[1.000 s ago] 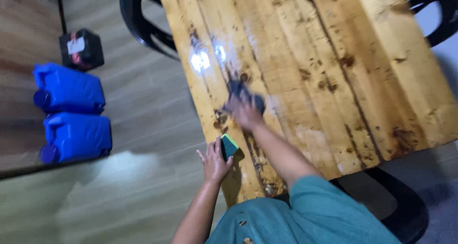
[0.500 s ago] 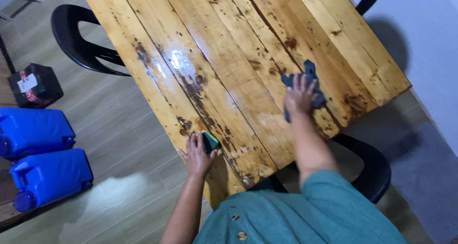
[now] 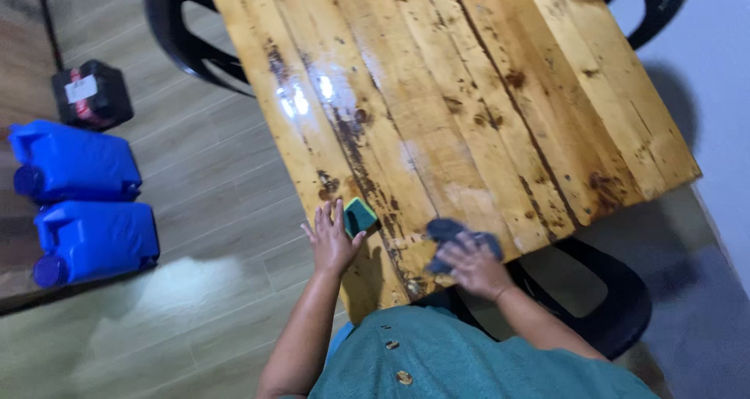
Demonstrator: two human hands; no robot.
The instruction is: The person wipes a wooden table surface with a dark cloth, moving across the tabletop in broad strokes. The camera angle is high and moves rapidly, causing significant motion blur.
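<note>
Taken from the wooden table (image 3: pixel 484 79) as landmark, left to right. Far left of the table, on the pale plank floor (image 3: pixel 203 188): two blue plastic jerrycans (image 3: pixel 82 204) lying on their sides, smooth and boxy, with a small black box (image 3: pixel 90 94) above them; a black chair (image 3: pixel 183 32) tucked against the table's left edge.

At the table's near left edge: left hand (image 3: pixel 332 239) resting flat, fingers spread, thumb side against a green-and-yellow sponge (image 3: pixel 359 215), touching rather than clearly gripping; same place as half a second ago.

Changed: right hand (image 3: pixel 473 262), half a second ago far out toward the table's right side, now drawn back to the near edge, just right of the sponge, palm pressed down and fingers curled over a crumpled dark blue-grey cloth (image 3: pixel 453 235); one second ago over the middle of the boards. Reads as a wiping stroke swept across and pulled home, with the near strip of the top under the cloth.

Table top: long glossy planks, honey-yellow, mottled with dark stains and knots, with a bright glare patch left of centre. Right of the cloth, below the table's near edge: another black chair (image 3: pixel 617 305), rounded and matte; teal buttoned garment (image 3: pixel 469 364) soft at the bottom.
</note>
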